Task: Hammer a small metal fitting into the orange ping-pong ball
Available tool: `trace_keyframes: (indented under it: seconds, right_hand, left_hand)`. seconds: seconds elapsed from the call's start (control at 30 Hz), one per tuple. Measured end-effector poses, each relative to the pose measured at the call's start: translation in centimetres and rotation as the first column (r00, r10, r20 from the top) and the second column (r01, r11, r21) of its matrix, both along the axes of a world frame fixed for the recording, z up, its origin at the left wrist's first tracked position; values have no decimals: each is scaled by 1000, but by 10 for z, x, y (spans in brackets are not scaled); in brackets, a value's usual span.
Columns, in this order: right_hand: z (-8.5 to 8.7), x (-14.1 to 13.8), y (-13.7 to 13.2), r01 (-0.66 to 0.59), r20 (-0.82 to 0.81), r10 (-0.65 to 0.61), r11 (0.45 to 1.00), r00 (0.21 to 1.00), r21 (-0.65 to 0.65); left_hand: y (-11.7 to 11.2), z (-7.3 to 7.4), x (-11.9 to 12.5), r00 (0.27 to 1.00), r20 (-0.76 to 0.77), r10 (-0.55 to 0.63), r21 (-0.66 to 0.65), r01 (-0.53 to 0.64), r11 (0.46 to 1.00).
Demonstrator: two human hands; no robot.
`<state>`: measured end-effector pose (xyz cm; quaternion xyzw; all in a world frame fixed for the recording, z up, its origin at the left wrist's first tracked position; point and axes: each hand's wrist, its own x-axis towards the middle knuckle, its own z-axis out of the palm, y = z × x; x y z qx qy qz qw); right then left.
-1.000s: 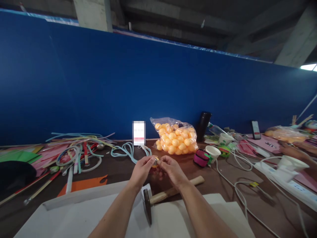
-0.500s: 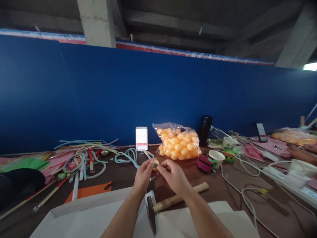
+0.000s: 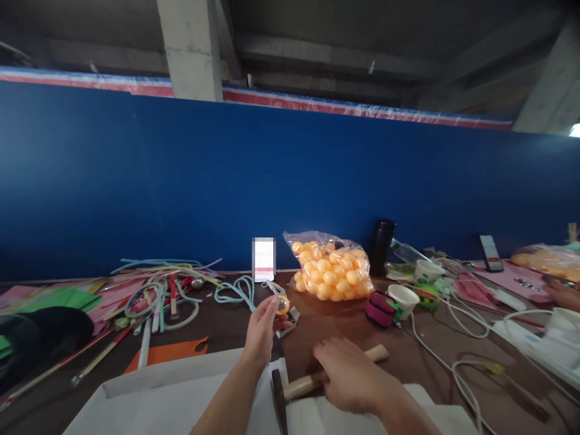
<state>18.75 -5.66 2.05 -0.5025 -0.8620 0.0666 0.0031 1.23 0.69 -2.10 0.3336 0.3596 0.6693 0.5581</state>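
My left hand [image 3: 259, 332] is closed in a pinch around a small orange ball [image 3: 283, 304] with a shiny metal piece on its face. Just beyond those fingers lies a small open box [image 3: 290, 320] with dark contents I cannot make out. My right hand [image 3: 348, 371] is lowered over the wooden handle of a hammer [image 3: 306, 386], its fingers curled across the far side and slightly blurred. The hammer's dark head rests at the edge of white paper [image 3: 181, 399].
Behind my hands sits a clear bag of orange balls [image 3: 333, 272]. Light-blue cord [image 3: 235, 293] and an upright phone [image 3: 264, 260] are left of it. To the right are a pink pouch [image 3: 379, 309], paper cup [image 3: 402, 300], black bottle [image 3: 382, 248] and white cables [image 3: 435, 350].
My right hand has left the ball and moved down and right onto the hammer's handle. My left hand keeps the ball, and the small box now shows beside it.
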Motion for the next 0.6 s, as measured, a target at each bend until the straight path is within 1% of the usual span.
trace_keyframes:
  seconds: [0.17, 0.27, 0.33, 0.4, 0.53, 0.6]
  right_hand:
    - [-18, 1, -1, -17, -59, 17, 1000, 998, -6]
    - [-22, 1, 3, -36, -171, 38, 999, 985, 12]
    - [-20, 2, 4, -38, -256, 45, 999, 966, 33]
    - [-14, 3, 3, -41, -345, 58, 998, 937, 55]
    - [2, 6, -1, -44, -555, 62, 998, 830, 46]
    - [5, 8, -1, -32, -638, 58, 998, 768, 53]
  left_hand:
    - [-1, 0, 0, 1000, -6, -8, 6, 8, 1000]
    - [-1, -1, 0, 1000, -3, 2, 3, -2, 1000]
    - [0, -2, -1, 1000, 6, 5, 9, -5, 1000]
    - [2, -2, -2, 1000, 15, 4, 12, -4, 1000]
    - [1, 3, -3, 1000, 7, 31, -13, -30, 999]
    - [-2, 7, -2, 998, -28, 52, -13, -52, 999]
